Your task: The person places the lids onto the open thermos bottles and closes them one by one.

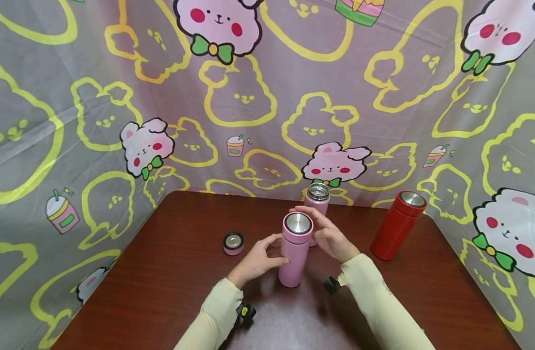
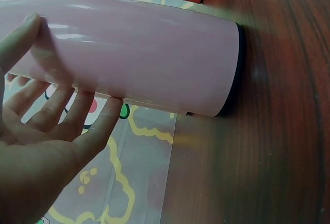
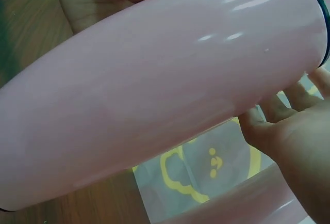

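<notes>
A closed pink thermos bottle (image 1: 293, 262) with a steel-topped lid stands upright near the middle of the table. My left hand (image 1: 258, 260) holds its body from the left, with the thumb (image 2: 20, 38) across the near side and the fingers behind. From the right, my right hand (image 1: 330, 236) is beside the lid, its fingers extended behind the bottle's upper part; the bottle hides some fingertips in the right wrist view. Just behind stands a second pink thermos (image 1: 318, 201), its mouth uncovered. A loose pink lid (image 1: 233, 243) lies to the left, inner side up.
At the right, a red thermos (image 1: 396, 228) with its lid on stands on the dark brown table (image 1: 171, 272). A patterned cloth (image 1: 267, 112) hangs behind the table and along both sides.
</notes>
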Motion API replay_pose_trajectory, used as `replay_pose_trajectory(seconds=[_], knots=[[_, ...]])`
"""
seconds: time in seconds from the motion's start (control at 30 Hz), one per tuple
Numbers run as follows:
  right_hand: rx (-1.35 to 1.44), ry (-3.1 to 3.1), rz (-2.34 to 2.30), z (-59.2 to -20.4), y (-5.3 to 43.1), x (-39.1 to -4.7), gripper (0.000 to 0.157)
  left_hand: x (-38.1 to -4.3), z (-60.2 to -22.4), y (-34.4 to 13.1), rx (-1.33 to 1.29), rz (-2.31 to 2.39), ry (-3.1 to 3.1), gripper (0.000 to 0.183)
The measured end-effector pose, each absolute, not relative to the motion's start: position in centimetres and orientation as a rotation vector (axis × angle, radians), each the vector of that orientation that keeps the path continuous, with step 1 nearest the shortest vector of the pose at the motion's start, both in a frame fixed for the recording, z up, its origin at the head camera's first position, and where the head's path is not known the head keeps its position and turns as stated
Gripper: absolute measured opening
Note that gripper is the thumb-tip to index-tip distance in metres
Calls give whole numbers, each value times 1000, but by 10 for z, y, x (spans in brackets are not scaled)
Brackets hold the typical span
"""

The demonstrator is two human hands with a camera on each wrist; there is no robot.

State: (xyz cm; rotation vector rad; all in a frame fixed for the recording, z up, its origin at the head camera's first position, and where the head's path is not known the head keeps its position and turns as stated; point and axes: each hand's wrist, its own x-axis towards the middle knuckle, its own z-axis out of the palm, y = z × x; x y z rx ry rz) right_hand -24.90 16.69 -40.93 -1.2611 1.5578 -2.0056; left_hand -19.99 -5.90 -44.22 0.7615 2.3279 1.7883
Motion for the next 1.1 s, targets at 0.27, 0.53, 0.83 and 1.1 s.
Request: replay_pose_trajectory(seconds=[0.27,0.53,0.83,1.1], knots=[[-1276,1452,-1963,-407,164,-253,73,-198,-439,-59,764,1799,2306,56],[-1254,1518,-1982,-410,165,-253,71,-199,-441,-57,762,1825,2271,56],[-1296,1625,-1959,-411,168,-252,58,-210,-461,-57,759,1835,2294,57],[-1263,1807,-1940,-409,170,-249,66,-216,-470,-58,771,1813,2330,57]])
